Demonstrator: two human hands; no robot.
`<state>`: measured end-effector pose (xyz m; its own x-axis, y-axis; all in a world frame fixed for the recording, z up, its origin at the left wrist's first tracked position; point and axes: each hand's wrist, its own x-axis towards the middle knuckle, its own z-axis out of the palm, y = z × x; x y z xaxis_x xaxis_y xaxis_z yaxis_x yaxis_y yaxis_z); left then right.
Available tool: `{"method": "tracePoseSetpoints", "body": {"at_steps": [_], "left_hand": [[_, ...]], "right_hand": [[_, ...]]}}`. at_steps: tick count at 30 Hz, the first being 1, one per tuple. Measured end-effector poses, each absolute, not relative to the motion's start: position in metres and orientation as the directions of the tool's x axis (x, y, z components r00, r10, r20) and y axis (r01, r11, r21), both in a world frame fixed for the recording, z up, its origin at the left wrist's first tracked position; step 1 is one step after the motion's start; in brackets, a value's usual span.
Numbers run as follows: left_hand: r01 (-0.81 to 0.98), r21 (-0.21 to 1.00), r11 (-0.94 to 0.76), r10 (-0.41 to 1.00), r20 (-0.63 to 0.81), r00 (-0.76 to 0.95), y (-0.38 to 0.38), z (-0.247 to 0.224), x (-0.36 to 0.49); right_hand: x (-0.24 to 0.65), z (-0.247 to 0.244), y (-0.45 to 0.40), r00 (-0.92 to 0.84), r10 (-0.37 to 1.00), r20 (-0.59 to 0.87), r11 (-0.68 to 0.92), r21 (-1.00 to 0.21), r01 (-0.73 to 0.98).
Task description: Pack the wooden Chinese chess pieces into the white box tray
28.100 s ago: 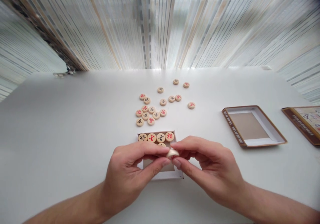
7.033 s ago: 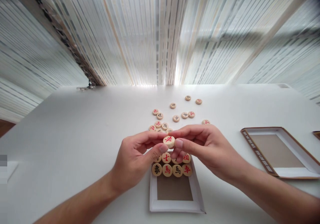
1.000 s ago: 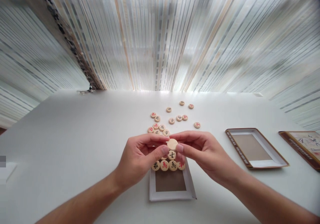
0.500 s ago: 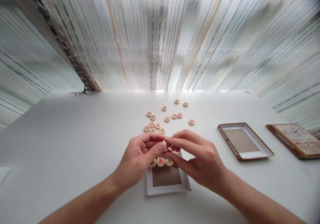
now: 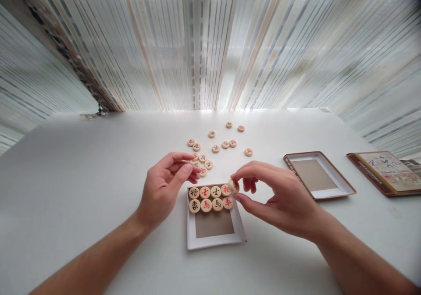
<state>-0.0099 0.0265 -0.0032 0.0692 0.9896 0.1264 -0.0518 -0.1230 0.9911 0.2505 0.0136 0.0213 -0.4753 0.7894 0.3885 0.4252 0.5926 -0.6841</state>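
Along the far side of a white table [image 5: 92, 181], a pale striped curtain [image 5: 197, 45] with thin tan bands; toward the left, a dark patterned strip [image 5: 62, 45] slanting down near the back edge.

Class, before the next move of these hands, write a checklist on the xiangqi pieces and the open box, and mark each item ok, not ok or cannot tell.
1. Right hand has the lifted xiangqi piece between thumb and fingers: ok.
2. Lifted piece level: not ok, it is tilted.
3. Lifted piece clear of the red corner piece beside it: cannot tell, they overlap in this view.
4. Boxed pieces face up in two rows of four: ok.
5. Bare space in the open box on the side nearer the person: ok.
6. Left hand out of the box: ok, it is off to the left, with no piece visible in its fingers.
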Motion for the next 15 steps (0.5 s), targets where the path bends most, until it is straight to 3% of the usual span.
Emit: {"method": "tracePoseSetpoints", "body": {"at_steps": [7, 15], "left_hand": [[0.124, 0.974, -0.188, 0.980, 0.194, -0.038, 0.046, -0.020, -0.022], [0.141, 0.972, -0.189, 0.981, 0.193, -0.013, 0.044, -0.020, -0.018]], "right_hand": [[0.259, 0.022, 0.010, -0.662, 0.746, 0.068, 0.534, -0.654, 0.535], [0.252, 0.017, 0.007, -0.667, 0.745, 0.017, 0.553, -0.575, 0.603]]}}
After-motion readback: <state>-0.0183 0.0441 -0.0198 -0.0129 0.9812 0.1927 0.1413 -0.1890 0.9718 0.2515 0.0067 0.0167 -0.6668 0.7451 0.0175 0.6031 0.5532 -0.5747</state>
